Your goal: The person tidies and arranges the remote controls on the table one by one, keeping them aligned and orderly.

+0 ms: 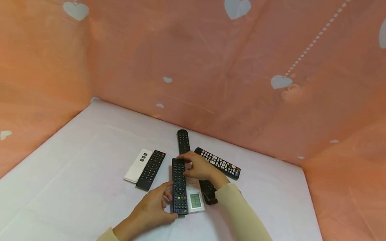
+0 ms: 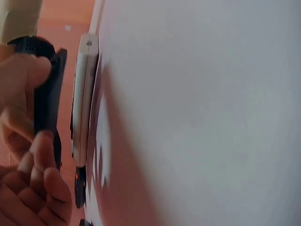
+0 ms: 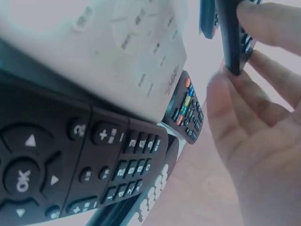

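Note:
A long black remote control [image 1: 180,186] is held between both hands, raised above the white sheet. My left hand [image 1: 152,207] pinches its lower end, with thumb and fingers on its edges, as the left wrist view shows [image 2: 28,183]. My right hand [image 1: 201,169] grips the upper end by its sides. Just right of and below the held remote lies a white remote with a small screen [image 1: 196,200], partly covered in the head view. A black remote [image 1: 208,193] lies beside it, partly hidden by the right forearm.
Beyond the right hand lie a black remote [image 1: 183,140] and another with white and coloured buttons [image 1: 222,163]. To the left, a white remote [image 1: 137,166] and a black one [image 1: 151,169] lie side by side. Orange cloth walls [image 1: 186,56] surround the white surface [image 1: 74,186].

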Action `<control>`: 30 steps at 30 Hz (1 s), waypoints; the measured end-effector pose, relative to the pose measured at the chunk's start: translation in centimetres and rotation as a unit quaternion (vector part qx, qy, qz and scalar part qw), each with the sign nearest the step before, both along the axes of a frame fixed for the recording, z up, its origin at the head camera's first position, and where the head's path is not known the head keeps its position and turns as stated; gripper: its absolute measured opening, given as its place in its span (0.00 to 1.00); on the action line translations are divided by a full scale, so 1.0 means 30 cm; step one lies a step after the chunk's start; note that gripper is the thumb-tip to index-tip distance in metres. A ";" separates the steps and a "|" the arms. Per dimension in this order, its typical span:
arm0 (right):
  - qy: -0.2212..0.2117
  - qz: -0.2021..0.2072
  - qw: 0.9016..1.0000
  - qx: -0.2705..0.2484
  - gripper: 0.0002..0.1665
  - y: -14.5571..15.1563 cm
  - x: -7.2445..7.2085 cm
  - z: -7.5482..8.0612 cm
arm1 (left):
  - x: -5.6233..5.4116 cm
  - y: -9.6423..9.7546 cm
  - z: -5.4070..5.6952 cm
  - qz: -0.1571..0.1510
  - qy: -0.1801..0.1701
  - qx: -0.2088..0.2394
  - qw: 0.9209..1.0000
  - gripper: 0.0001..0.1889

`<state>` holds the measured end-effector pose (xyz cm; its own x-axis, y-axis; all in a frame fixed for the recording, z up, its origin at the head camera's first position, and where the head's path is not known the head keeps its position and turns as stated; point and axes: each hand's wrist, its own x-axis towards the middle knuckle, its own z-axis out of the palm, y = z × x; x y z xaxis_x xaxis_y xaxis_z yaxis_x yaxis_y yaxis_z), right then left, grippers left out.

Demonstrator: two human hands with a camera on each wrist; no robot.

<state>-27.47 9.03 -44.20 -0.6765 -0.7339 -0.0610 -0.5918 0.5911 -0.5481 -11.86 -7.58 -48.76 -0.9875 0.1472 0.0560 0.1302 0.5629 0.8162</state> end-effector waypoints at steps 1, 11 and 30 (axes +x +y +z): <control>-0.009 -0.003 1.000 -0.010 0.34 0.008 0.003 -0.001 | 0.000 -0.002 0.001 -0.005 0.000 -0.002 1.000 0.50; -0.073 0.002 0.995 -0.065 0.35 0.029 0.009 -0.006 | 0.005 -0.028 0.009 -0.041 0.012 -0.031 0.999 0.51; -0.071 -0.028 0.993 -0.095 0.34 0.033 0.028 0.012 | 0.006 -0.021 0.033 -0.047 0.046 0.000 0.998 0.49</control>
<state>-26.63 10.03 -43.85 -0.7109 -0.7029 -0.0223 -0.4705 0.4989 -0.7278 -11.69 -8.19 -47.78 -0.9600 0.2396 0.1449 0.2566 0.5452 0.7981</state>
